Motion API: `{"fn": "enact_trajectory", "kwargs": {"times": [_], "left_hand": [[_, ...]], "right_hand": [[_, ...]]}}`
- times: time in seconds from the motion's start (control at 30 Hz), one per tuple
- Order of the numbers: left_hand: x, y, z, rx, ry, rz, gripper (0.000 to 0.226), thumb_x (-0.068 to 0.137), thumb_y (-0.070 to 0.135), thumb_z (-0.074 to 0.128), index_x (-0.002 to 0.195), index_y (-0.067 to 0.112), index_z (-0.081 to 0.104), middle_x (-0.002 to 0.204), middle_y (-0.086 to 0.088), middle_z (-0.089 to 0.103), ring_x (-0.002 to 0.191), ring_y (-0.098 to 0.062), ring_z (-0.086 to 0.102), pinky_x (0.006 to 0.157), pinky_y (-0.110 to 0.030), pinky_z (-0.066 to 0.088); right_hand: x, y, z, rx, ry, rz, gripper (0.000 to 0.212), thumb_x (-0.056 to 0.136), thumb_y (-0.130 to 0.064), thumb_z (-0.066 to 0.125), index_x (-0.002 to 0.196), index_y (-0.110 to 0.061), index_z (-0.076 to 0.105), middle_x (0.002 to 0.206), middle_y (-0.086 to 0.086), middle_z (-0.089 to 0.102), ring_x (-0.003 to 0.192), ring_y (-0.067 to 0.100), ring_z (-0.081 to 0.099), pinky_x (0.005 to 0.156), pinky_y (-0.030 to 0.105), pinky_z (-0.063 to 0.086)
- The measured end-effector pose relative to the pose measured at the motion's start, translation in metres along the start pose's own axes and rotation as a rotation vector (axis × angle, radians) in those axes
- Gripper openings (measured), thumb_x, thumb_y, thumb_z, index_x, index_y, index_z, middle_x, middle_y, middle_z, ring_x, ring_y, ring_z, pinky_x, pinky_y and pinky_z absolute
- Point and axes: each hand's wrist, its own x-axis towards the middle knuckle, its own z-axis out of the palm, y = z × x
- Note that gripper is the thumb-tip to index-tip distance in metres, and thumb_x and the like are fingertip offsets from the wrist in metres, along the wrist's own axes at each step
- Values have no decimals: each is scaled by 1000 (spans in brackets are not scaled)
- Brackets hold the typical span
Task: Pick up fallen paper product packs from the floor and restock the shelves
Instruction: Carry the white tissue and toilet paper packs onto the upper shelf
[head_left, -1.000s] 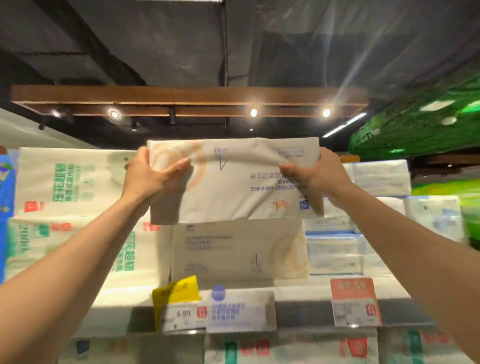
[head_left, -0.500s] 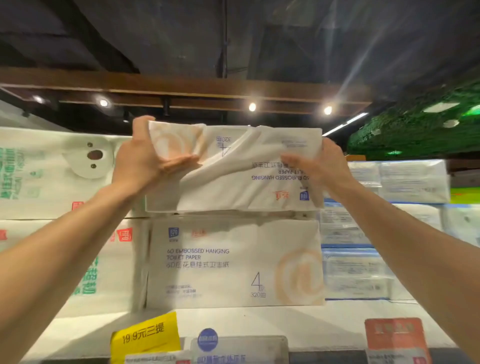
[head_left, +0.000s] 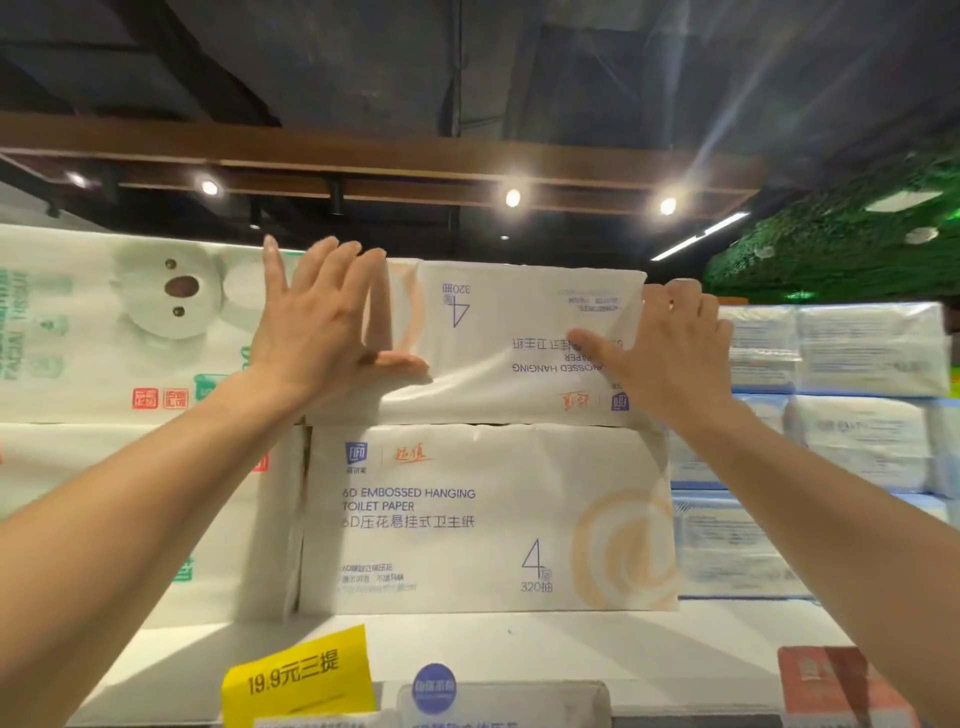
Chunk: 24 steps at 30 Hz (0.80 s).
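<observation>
since half a second ago the pack (head_left: 509, 343) has gone from held crumpled in the air to lying on the lower pack (head_left: 467, 519), its front smoothed out. the left hand (head_left: 322, 322) has let go its grip and opened flat.

the pack is in the upper middle of the frame, upside down by its print, resting on top of the lower pack of the same kind, their front faces about flush. the lower pack stands on the white shelf (head_left: 519, 644) at the centre of the frame.

left hand: fingers straight and pointing up, palm pressed against the pack's left end, thumb laid along its front. right hand (head_left: 670, 348): wrapped round the pack's right end, thumb on the front, fingers curled over the edge.

step: seating and squaring this pack on the stack; placing looks nearly done. next move calls for a last push back to line it up, then both hands coming off without dragging the soft wrap or tipping the pack forward.

around: bear-print pack (head_left: 130, 322) in the upper left just beside the left hand, blue-wrapped packs (head_left: 857, 353) at the right, yellow price tag (head_left: 298, 675) on the shelf edge at the bottom.
</observation>
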Motion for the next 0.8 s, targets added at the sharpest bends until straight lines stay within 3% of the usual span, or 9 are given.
{"fn": "enact_trajectory", "kwargs": {"times": [0.1, 0.23, 0.4, 0.57, 0.7, 0.8], "left_hand": [[1, -2, 3, 7, -18, 29, 135, 61, 103, 1, 156, 10, 26, 163, -17, 27, 153, -38, 17, 118, -68, -1], [-9, -1, 4, 3, -15, 35, 126, 69, 99, 18, 158, 11, 16, 166, -19, 16, 155, -39, 9, 119, -67, -1], [-39, 11, -20, -72, -45, 40, 121, 66, 93, 33, 159, 17, 16, 168, -14, 12, 156, -34, 4, 122, -63, -1], [-73, 17, -51, -177, -60, 120, 124, 68, 99, 28, 157, 13, 25, 161, -14, 31, 152, -35, 22, 121, -64, 11], [-122, 36, -87, -301, -161, 220, 124, 65, 99, 26, 159, 18, 20, 165, -9, 26, 153, -30, 21, 124, -58, 10], [-164, 56, -109, -379, -193, 333, 125, 64, 101, 22, 156, 17, 30, 160, -11, 36, 148, -34, 33, 121, -60, 21]], "right_hand": [[4, 2, -4, 18, 78, -26, 84, 80, -78, 58, 128, -10, 45, 125, 13, 47, 110, 31, 46, 92, 46, 41], [-7, -5, -11, 62, 93, -136, 84, 83, -74, 60, 139, -14, 44, 139, 13, 47, 124, 34, 46, 102, 51, 41], [-42, -15, -38, 1, -107, -222, 95, 79, -80, 54, 148, -17, 39, 149, 11, 41, 135, 33, 39, 110, 54, 36], [-92, -36, -85, -58, -217, -173, 100, 80, -80, 54, 154, -18, 30, 157, 11, 32, 143, 33, 29, 114, 54, 31], [-146, -52, -139, -117, -236, -100, 99, 80, -81, 52, 154, -18, 30, 157, 10, 33, 144, 32, 30, 113, 53, 34], [-194, -53, -180, -183, -310, -42, 96, 83, -79, 53, 154, -18, 31, 156, 9, 34, 143, 32, 31, 113, 53, 35]]}}
